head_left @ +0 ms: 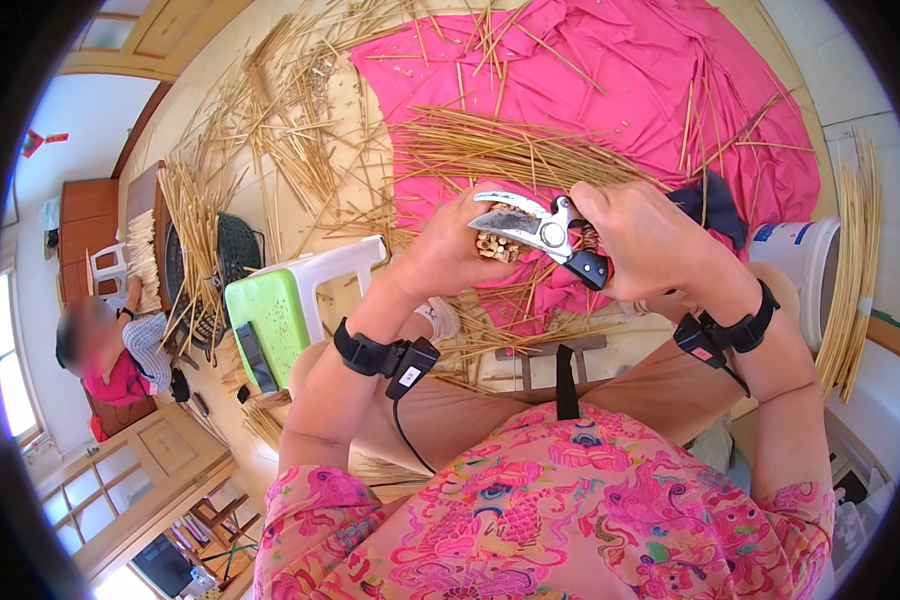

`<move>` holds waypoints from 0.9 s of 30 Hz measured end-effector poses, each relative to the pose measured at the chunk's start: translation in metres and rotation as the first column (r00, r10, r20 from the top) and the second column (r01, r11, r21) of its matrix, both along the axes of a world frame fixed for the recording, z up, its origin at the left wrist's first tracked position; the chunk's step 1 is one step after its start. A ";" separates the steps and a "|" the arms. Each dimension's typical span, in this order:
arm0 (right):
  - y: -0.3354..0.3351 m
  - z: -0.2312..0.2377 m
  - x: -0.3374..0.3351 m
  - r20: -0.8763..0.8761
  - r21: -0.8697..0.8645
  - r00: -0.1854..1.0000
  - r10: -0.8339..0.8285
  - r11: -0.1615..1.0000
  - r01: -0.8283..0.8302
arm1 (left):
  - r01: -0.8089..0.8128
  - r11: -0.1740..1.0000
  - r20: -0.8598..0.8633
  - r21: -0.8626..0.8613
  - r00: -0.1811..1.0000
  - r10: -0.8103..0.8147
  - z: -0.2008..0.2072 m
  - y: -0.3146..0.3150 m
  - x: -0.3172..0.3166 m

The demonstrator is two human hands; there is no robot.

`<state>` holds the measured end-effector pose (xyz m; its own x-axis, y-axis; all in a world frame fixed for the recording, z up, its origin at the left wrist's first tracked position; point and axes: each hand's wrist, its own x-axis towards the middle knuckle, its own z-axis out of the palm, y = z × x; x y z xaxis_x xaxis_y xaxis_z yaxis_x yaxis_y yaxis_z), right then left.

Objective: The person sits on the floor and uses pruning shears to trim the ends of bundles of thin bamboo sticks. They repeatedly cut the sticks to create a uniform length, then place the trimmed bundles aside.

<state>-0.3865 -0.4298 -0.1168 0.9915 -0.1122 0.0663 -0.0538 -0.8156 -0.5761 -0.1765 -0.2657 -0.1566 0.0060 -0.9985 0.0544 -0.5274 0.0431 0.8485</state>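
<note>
Between my knees, my left hand (pixel 443 248) is closed around a bundle of stalks (pixel 496 248), its cut ends facing right. A pair of pruning shears (pixel 553 233) with silver blades and dark handles is gripped in my right hand (pixel 658 238). The blades are parted and lie across the ends of the bundle. Whether they touch the stalks I cannot tell. More long straw-coloured stalks (pixel 515 148) lie in a loose heap just beyond my hands, on a bright pink cloth (pixel 610 55).
Loose stalks (pixel 280 130) litter the floor at the far left. A green-and-white stool (pixel 270 320) stands beside my left knee. On the right are a white bucket (pixel 810 255) and an upright sheaf of stalks (pixel 852 270). Another person (pixel 120 370) sits at far left.
</note>
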 end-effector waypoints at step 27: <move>-0.004 -0.006 0.006 0.184 0.099 0.983 -0.012 0.995 -0.006 | -0.091 0.979 0.107 -0.184 0.988 0.112 0.015 -0.003 0.010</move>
